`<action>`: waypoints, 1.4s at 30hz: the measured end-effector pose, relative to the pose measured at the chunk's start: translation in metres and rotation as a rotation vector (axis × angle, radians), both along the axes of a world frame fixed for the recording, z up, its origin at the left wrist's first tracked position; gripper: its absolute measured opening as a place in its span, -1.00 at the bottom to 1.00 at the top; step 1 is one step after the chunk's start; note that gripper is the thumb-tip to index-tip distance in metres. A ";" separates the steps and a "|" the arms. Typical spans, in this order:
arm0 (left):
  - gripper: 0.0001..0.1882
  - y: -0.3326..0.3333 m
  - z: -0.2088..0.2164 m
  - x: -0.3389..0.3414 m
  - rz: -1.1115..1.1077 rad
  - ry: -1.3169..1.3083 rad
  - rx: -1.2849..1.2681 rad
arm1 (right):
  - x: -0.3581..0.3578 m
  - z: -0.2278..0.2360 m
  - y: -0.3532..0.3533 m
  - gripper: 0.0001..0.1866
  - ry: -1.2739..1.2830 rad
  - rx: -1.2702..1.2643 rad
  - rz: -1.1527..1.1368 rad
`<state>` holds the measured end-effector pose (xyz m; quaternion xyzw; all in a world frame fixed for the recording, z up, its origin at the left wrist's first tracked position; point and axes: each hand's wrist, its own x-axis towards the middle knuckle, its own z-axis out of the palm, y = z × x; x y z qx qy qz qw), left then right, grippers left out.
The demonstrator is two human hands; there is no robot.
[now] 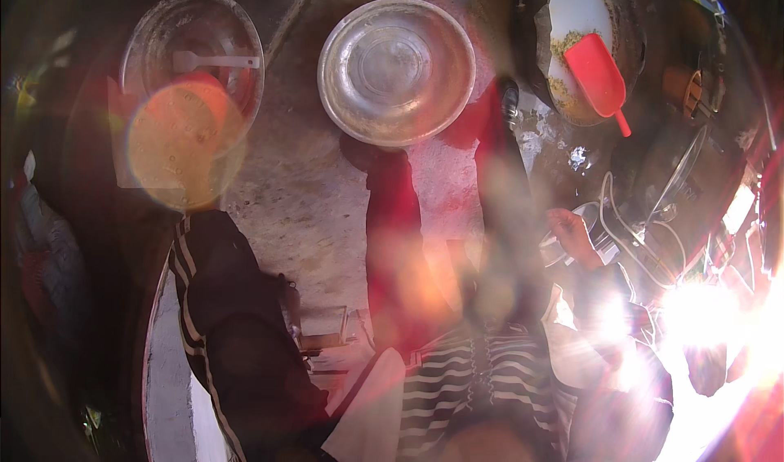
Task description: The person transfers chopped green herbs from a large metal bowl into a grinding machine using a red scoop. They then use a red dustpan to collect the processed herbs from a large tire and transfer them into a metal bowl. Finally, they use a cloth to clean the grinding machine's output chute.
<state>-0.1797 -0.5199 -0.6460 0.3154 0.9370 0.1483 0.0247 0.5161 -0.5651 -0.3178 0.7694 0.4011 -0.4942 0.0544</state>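
My left arm, in a dark sleeve with pale stripes, reaches up the left side. My left hand [196,186] is mostly hidden by a round orange lens glare, so its fingers do not show. It is nearest to a metal basin [255,95] in which a pale flat-bladed spatula [216,60] lies. On the right, my right hand [576,237] is beside or over a shiny round metal vessel [603,237]. Its fingers cannot be told apart, and strong sunlight washes out the arm below it.
A wide metal basin [396,62] sits ahead on the worn floor [302,184]. At the far right, a red scoop [600,74] lies across a dark round container [633,46] with a white lining and greenish bits. Thin pale wire or tubing [608,209] loops beside my right hand.
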 end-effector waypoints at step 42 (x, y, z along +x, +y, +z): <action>-0.61 0.118 0.656 0.547 -1.941 -0.111 -0.036 | 0.143 0.272 0.160 -0.21 0.043 1.259 0.121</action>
